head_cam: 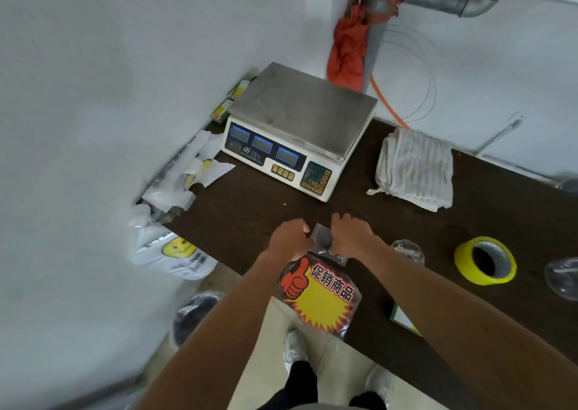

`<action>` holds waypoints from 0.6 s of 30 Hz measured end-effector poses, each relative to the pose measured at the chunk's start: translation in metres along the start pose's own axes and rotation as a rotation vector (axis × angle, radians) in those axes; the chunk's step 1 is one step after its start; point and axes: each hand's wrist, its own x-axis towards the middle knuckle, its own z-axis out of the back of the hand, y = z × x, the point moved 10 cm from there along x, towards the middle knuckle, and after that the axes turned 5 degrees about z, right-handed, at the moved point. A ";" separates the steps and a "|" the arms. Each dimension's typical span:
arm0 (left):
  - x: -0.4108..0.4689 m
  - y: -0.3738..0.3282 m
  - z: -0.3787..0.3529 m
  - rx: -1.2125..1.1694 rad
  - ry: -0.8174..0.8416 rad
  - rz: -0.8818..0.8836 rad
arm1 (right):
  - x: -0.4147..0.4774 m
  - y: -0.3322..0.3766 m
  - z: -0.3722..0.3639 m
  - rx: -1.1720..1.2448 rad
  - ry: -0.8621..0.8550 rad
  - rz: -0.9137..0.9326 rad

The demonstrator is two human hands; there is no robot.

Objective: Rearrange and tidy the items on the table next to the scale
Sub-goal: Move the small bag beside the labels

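A white electronic scale (pixel 300 128) with a steel pan stands at the back of the dark brown table (pixel 250 209). In front of it my left hand (pixel 289 239) and my right hand (pixel 352 234) both pinch a small clear plastic bag (pixel 323 237), one hand on each side, just above the table. Below my hands lies a pack of red and yellow promotion signs (pixel 322 300) in clear wrap, hanging over the table's front edge.
A folded white towel (pixel 416 168) lies right of the scale. A yellow tape roll (pixel 484 261) and clear plastic pieces (pixel 408 250) sit further right. Crumpled paper and bags (pixel 194 171) fill the left corner by the wall. A smiley-face bag (pixel 175 256) hangs below.
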 end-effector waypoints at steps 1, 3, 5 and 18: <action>0.002 -0.002 -0.002 0.003 -0.004 -0.002 | 0.001 -0.002 -0.001 0.017 0.006 -0.003; 0.004 -0.007 -0.008 0.012 0.004 -0.013 | 0.003 -0.005 -0.002 0.035 0.014 -0.008; 0.003 -0.011 -0.013 0.026 0.007 -0.033 | 0.003 -0.007 -0.003 0.028 0.016 0.000; -0.007 -0.051 0.020 -0.052 -0.124 -0.071 | -0.031 -0.026 0.032 0.125 -0.181 0.013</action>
